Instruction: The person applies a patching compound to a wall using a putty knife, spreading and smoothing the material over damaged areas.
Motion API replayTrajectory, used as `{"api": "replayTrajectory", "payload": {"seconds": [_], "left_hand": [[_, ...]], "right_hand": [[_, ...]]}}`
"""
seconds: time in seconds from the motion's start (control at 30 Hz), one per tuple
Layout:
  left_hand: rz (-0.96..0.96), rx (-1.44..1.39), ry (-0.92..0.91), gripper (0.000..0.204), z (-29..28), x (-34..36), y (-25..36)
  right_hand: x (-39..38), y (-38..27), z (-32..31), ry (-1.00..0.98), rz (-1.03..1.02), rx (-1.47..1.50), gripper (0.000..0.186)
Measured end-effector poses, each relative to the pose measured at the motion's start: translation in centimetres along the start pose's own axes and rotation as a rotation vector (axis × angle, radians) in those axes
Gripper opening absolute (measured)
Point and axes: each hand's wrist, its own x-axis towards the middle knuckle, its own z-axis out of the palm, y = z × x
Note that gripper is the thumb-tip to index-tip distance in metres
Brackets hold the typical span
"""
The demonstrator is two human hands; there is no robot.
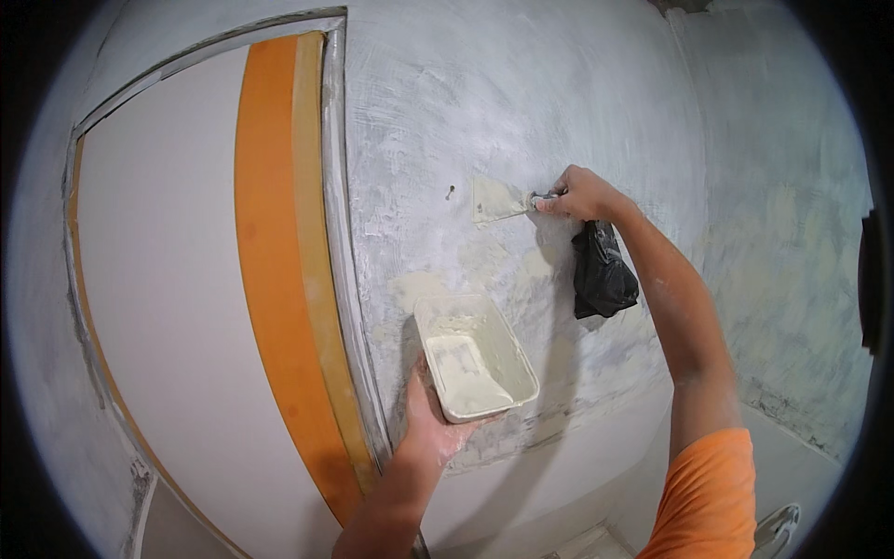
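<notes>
Showing at the lower R edge, a bright orange fabric sleeve (703, 498) covers the R upper arm; both forearms are bare. Nearest of the held things: a cream-white rectangular plastic tub (498, 349), approx. lower centre, tilted so its open top faces the camera. L hand (438, 421) grips it from below & the L side, thumb up along the outer wall, other fingers mostly hidden under the base. Inside, pale yellowish paste (466, 384) covers part of the bottom, w/ smears up the sides. Farther out, above & R of the tub, R hand (585, 194) is closed round the dark handle of a flat, wide-bladed putty knife (506, 200); blade points L, coated w/ the same-coloured paste, at the wall surface; can't tell if its whole edge touches. Just under the R wrist, a crumpled black plastic bag (605, 279) sits against the wall; can't tell if the wrist touches it. Behind all that, a grey-white streaky plastered wall (419, 102) w/ pale yellowish patches, esp. near the tub, & a small dark hole (450, 193) L of the blade. On the L, a grey door frame (335, 140) surrounds a white flat door panel (168, 233) w/ a vertical orange band (270, 186) on its R. Far R, a mottled grey-green side wall (782, 186) meets the plastered one at a corner.
</notes>
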Motion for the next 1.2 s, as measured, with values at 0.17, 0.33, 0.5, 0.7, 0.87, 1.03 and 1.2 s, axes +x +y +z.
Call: {"api": "replayTrajectory", "payload": {"seconds": [0.17,0.33,0.5,0.7,0.87,1.03,1.2], "left_hand": [[0.06,-0.09,-0.115,0.054,-1.9,-0.7,0.0],[0.395,0.198,-0.12,0.061,-1.5,-2.1,-0.7],[0.62,0.546,-0.17,0.077,-3.8,-2.2,-0.6],[0.646,0.726,-0.134,0.079,-4.0,-2.4,-1.6],[0.298,0.218,-0.022,0.075,-2.5,-2.0,-1.8],[0.571,0.814,0.068,0.061,-10.5,-2.5,-1.5],[0.201,-0.307,-0.034,0.058,-10.2,-4.4,-0.5]], "right_hand": [[2.5,5.2,-1.2,-0.019,0.063,-0.079,0.067],[-0.6,10.2,-6.1,0.069,0.064,-0.201,0.057],[-1.8,7.1,-7.1,0.16,-0.128,-0.276,0.051],[-1.0,-1.1,-3.2,0.019,-0.258,-0.272,0.047],[1.5,3.2,-0.2,0.042,-0.119,-0.234,0.056],[2.6,5.7,-4.0,0.018,0.026,-0.359,0.066],[0.3,4.2,-6.3,0.305,-0.111,-0.551,0.058]]}}
